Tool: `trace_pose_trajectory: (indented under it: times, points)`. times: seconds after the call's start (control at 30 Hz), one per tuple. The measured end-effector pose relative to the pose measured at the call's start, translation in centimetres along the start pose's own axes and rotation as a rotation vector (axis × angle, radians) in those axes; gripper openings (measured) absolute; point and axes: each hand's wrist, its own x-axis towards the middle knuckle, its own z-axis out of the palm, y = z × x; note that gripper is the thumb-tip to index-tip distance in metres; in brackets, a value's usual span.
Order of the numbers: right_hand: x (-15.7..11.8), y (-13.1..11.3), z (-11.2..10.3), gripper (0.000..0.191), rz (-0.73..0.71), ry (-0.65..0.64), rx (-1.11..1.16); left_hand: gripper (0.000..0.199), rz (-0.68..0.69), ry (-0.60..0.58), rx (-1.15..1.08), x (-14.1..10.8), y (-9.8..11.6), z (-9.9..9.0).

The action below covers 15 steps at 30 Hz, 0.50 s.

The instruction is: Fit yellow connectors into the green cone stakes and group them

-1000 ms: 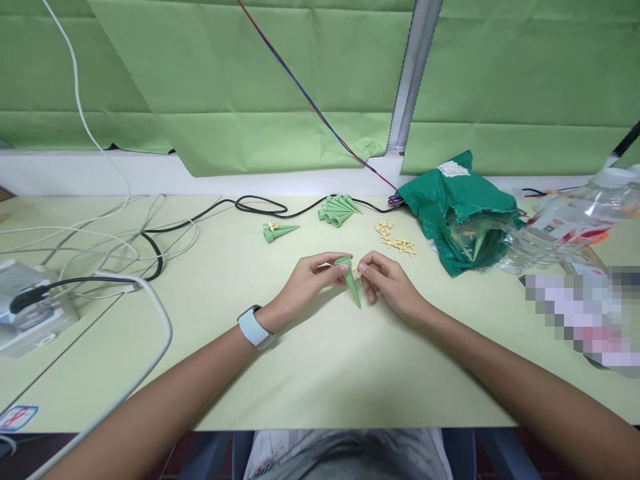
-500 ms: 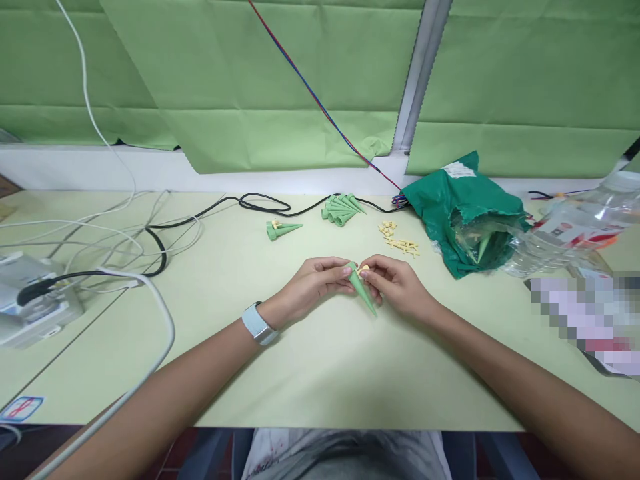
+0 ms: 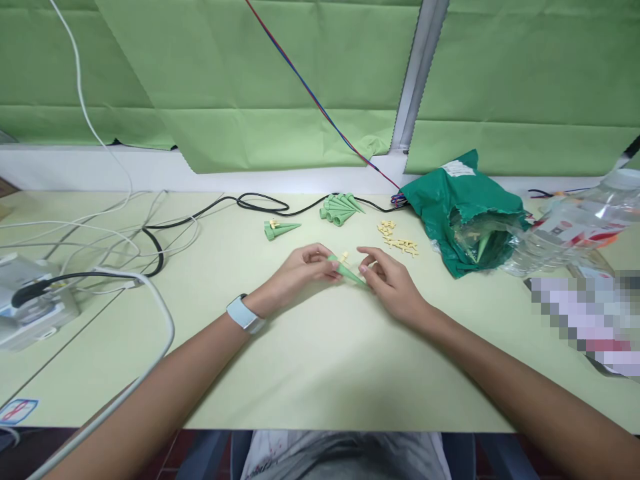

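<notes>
My left hand (image 3: 311,268) grips a green cone (image 3: 350,272) by its wide end, its point slanting down to the right. A small yellow piece (image 3: 345,257) sticks up from the cone near that end. Beside the cone's tip is my right hand (image 3: 393,279), fingers curled but apart, with nothing seen in them. Behind my hands lie a row of green cones (image 3: 341,209) and loose yellow pieces (image 3: 400,245). Farther left, green cones (image 3: 281,229) lie together with a yellow piece on top.
A torn green bag (image 3: 467,200) lies at the back right beside a clear plastic bottle (image 3: 575,223). White and black cables and a white power strip (image 3: 35,300) occupy the left. A blurred flat object (image 3: 590,327) lies at the right.
My left hand has moved left with the cone, which now lies flatter. My right hand has let go of the yellow piece, which now stands on the cone.
</notes>
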Motion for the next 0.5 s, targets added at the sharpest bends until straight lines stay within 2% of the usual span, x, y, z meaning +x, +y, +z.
trace_pose_trajectory:
  times: [0.1, 0.2, 0.33, 0.5]
  points:
    - [0.2, 1.2, -0.2, 0.038, -0.053, 0.051, -0.149, 0.036, 0.057, 0.243, 0.255, 0.7, 0.3, -2.6]
    - [0.4, 1.7, -0.5, 0.032, -0.026, 0.055, -0.177, 0.037, 0.086, 0.487, 0.626, 1.1, 0.5, -4.8]
    - [0.3, 1.3, -0.5, 0.030, -0.023, 0.014, -0.228, 0.032, 0.100, 0.637, 1.010, 1.0, 0.8, -6.8]
    - [0.2, 0.9, -0.4, 0.026, -0.034, -0.015, -0.259, 0.033, 0.016, 0.753, 1.216, 0.8, 1.0, -8.3]
